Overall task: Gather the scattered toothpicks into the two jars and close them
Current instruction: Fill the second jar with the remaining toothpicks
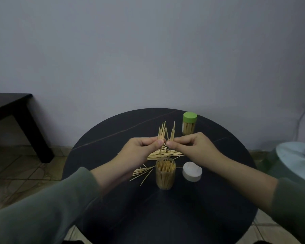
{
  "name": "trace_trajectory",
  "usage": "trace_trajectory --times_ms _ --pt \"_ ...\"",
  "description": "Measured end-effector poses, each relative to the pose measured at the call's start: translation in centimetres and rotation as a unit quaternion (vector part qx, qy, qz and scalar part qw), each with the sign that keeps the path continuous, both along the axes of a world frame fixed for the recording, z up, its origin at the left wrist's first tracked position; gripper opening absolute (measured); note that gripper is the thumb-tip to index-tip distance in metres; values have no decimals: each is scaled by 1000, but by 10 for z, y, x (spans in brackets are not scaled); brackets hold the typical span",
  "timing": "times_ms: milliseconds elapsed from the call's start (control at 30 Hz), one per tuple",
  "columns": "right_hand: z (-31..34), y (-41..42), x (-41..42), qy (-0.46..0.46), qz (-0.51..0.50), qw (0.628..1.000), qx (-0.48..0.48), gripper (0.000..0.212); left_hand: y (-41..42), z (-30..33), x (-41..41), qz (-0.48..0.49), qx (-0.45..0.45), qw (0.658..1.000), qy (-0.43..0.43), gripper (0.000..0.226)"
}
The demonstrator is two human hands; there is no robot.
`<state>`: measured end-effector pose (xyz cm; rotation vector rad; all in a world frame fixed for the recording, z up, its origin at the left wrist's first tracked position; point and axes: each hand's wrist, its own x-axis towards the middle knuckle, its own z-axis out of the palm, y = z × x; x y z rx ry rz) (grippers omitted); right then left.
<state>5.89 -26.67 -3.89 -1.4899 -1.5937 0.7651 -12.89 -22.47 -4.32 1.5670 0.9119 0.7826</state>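
Pinching upright toothpick bundles (162, 132) in left hand (139, 148) and right hand (194, 145), tips aligned for dropping into open jar (165, 173).

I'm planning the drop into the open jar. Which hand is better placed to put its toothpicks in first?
Left, by a little. The left hand pinches the bigger bunch of toothpicks, and the open jar stands just below it. The right hand holds fewer and sits slightly farther off.

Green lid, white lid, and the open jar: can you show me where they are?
green lid (190, 116), head view, on its flat top.
white lid (192, 171), head view, on its top face.
open jar (165, 178), head view, on its clear side wall.
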Motion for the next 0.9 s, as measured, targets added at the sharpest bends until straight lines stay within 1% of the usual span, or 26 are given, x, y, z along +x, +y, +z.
trace_trajectory --times_ms 133,267,367,467,567,733,900 --pt "-2 -6 1 -14 6 1000 -18 21 -3 -5 -4 -20 10 1000 12 22" --pt "-5 -9 2 -40 15 998 -49 14 -11 -15 -3 -39 11 999 -6 22" --pt "-7 -9 4 -68 17 996 -62 15 -15 -23 -2 -16 30 999 -10 19" --pt "-6 -9 5 -85 26 993 -75 10 -13 -27 -3 18 63 997 27 16" --pt "-6 -9 4 -102 35 991 -83 13 -12 -30 -4 14 67 997 41 14" --pt "-7 -12 1 -105 27 991 -82 18 -10 -31 -4 14 51 998 26 18" --pt "-7 -13 -2 -104 23 992 -71 18 -6 -30 -8 -17 29 999 -20 24"
